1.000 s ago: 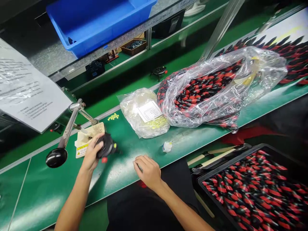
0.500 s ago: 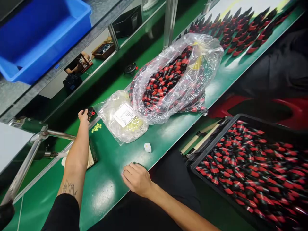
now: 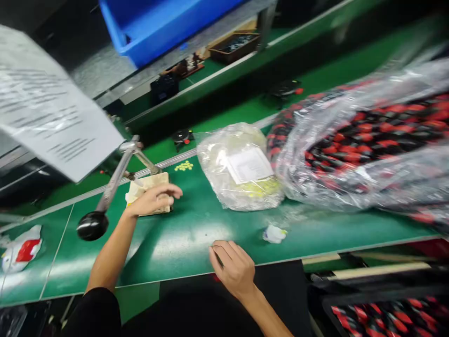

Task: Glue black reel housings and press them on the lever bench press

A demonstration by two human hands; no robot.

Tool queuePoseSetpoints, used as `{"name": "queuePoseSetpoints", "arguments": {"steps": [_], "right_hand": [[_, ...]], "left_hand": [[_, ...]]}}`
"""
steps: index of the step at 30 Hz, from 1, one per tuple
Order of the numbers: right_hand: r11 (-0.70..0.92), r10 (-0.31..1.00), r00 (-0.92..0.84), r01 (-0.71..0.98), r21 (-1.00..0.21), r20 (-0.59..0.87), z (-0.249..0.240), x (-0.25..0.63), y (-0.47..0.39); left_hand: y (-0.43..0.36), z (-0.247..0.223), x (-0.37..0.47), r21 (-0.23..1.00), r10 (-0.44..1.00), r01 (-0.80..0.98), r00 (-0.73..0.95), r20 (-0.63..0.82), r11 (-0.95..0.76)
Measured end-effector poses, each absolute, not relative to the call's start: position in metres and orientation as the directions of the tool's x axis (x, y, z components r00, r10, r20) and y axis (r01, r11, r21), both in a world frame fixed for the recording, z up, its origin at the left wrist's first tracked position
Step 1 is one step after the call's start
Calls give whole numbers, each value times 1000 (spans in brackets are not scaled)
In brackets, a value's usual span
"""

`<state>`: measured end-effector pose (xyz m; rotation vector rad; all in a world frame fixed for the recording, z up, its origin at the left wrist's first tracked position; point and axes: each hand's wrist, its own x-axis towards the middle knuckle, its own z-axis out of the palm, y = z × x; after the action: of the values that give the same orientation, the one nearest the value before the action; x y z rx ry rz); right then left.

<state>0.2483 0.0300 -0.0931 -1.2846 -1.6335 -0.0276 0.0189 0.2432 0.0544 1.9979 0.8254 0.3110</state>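
Note:
My left hand point(image 3: 156, 197) is over a cream-coloured block fixture point(image 3: 149, 181) below the metal lever press point(image 3: 117, 180); its fingers are stretched out and apart, holding nothing. At the table's front edge, my right hand point(image 3: 234, 267) has its fingers curled round a small dark thing I cannot make out. Small yellow pieces point(image 3: 184, 165) lie behind the fixture. A clear bag with a white label point(image 3: 247, 164) lies to the right, beside a large clear bag of red and black parts point(image 3: 372, 145).
A round black and red device point(image 3: 182, 137) sits on the far strip, another point(image 3: 286, 89) farther right. Crumpled white material point(image 3: 274, 234) lies near the front edge. The press's black knob point(image 3: 92, 225) juts forward. A dark crate of parts point(image 3: 382, 296) stands lower right; a blue bin point(image 3: 168, 35) is above.
The view has swung left. My left hand has left the round black device on the far strip and moved back over the fixture, with its fingers opened. My right hand stays near the front edge.

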Motion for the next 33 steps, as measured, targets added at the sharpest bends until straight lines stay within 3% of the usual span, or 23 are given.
{"name": "queuePoseSetpoints", "arguments": {"steps": [2,3,4,6,7,8,11,14,20,23,27,30,33], "right_hand": [[446,715,55,732,-515,697,-93,248,31],[450,713,44,737,-504,700,-93,248,31],[448,710,37,747,-491,703,-93,247,32],[434,699,29,777,-455,715,-94,246,34],[426,693,23,793,-436,720,-95,245,34],[420,690,16,806,-417,724,-95,244,34],[410,692,-13,830,-377,722,-96,241,35],[394,707,-30,846,-359,707,-97,240,35],[376,712,-43,866,-328,701,-99,239,35],[364,718,-7,857,-366,696,-97,238,36],[391,750,2,805,-446,661,-91,240,35],[451,747,13,725,-521,664,-90,245,24],[457,711,106,682,-571,695,-100,258,2]], "left_hand": [[210,69,-36,882,448,387,861,-241,-270],[201,72,-65,899,435,385,860,-266,-211],[198,70,-93,903,512,400,814,-274,-154],[207,55,-141,888,843,458,490,-220,-35],[218,42,-161,876,973,480,182,-142,38],[233,28,-176,873,997,480,-37,-74,82],[289,-15,-203,879,892,451,-446,73,153],[347,-40,-213,881,713,426,-682,163,206],[416,-50,-224,880,632,400,-758,161,256],[407,-52,-223,872,625,469,-724,291,137],[349,-57,-222,842,518,534,-702,489,-71],[285,-57,-221,858,509,513,-742,435,14],[209,-52,-217,865,597,481,-739,312,143]]}}
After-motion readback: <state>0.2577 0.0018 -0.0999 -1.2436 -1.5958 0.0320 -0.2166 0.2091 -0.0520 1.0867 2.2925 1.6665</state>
